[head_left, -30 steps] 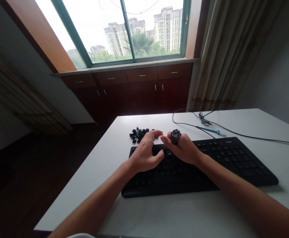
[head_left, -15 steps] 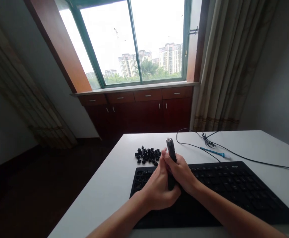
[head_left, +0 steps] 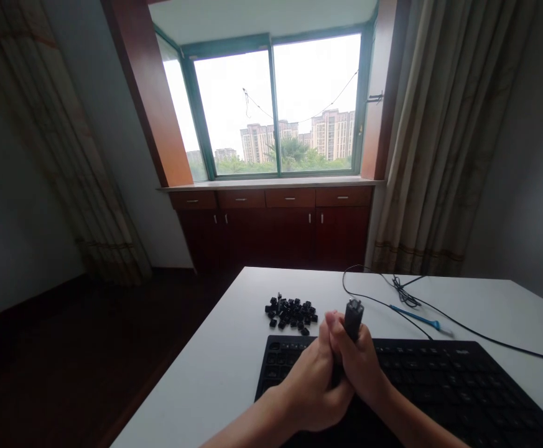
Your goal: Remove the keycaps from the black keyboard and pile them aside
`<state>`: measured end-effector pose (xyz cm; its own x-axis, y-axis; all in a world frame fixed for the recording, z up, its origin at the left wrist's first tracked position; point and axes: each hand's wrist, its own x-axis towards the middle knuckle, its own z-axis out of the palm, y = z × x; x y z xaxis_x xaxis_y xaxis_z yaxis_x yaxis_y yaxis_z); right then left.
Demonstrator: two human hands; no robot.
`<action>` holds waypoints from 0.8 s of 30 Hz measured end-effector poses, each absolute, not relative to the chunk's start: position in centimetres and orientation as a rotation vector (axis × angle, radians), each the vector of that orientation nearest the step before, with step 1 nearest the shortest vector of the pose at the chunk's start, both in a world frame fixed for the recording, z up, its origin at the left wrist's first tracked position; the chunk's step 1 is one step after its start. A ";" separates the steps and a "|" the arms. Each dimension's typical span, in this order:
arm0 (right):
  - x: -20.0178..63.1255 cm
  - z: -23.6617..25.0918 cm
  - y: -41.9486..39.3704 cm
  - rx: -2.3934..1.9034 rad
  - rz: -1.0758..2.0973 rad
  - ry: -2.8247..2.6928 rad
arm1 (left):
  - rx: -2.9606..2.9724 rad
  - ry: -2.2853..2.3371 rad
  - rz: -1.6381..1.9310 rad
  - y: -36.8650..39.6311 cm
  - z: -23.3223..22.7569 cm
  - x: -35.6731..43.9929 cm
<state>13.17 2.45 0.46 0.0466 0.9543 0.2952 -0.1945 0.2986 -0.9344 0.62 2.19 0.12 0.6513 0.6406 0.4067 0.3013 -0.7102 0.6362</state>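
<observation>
My two hands are clasped together over the black keyboard [head_left: 430, 373], closed round a narrow black bar [head_left: 354, 320]. Its upper end sticks out above my fingers and carries small silvery bits; its exact kind is unclear. My left hand [head_left: 315, 386] wraps it from the left, and my right hand [head_left: 364, 367] grips it from the right, thumb along its side. The fingers hide the lower part of the bar. Just beyond, to the left, lies a loose pile of black keycaps [head_left: 292, 313]. Part of the keyboard's left side is covered by my hands.
Right of the pile, a blue-handled brush [head_left: 415, 316] lies on the white table [head_left: 196, 373]. A thin black cable [head_left: 476, 330] with a coiled bundle runs across the back right. Past the table stand a red-brown cabinet [head_left: 271, 236] and a window.
The camera view has tilted up, so the table and hands appear lower and further right. The bar leans more toward the right and away. Both hands keep their hold on it.
</observation>
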 end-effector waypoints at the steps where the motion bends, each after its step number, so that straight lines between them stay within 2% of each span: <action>1: 13.1 0.5 2.4 -0.832 1.062 -1.178 | 2.342 0.718 0.865 2.1 0.3 0.7; 8: 13.8 0.5 2.3 -0.745 1.101 -1.091 | 2.475 0.636 0.862 2.6 2.9 0.0; 13: 14.8 1.1 2.6 -0.682 1.150 -0.942 | 2.736 0.543 0.630 4.6 4.4 -2.8; 24: 17.2 3.2 3.6 -0.691 1.187 -0.748 | 2.767 0.475 0.434 5.5 3.7 -3.6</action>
<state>17.19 3.57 3.24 0.2006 0.9688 0.1453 -0.5493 0.2341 -0.8022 -3.60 5.52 3.69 0.8997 0.3637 0.2412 0.2734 -0.9005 0.3382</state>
